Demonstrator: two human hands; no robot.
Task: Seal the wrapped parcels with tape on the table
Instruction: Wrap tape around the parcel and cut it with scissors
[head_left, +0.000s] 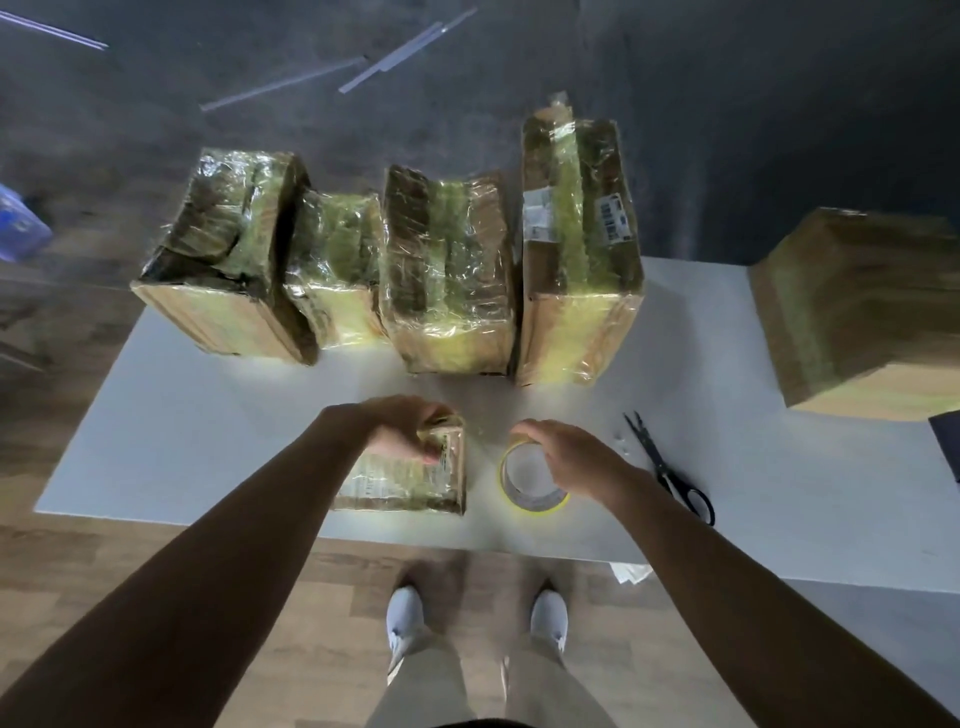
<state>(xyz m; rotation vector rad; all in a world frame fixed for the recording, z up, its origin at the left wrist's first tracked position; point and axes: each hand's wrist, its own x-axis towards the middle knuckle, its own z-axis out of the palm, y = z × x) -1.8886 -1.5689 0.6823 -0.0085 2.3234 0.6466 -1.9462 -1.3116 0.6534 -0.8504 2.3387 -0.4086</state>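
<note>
On the table, left fingers clasp the small parcel; right fingers grip the tape roll.

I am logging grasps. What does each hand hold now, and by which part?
The left hand grips the small wrapped parcel at its far top edge. The right hand holds the tape roll by its far rim.

Single view, head-worn and wide-angle. The camera looks forward and steeply down onto the white worktop, which fills mid-frame at arm's reach. The left hand and right hand reach in from the lower corners. The shoes on the wooden floor lie directly below the lens. A row of parcels marks the worktop's far edge.
</note>
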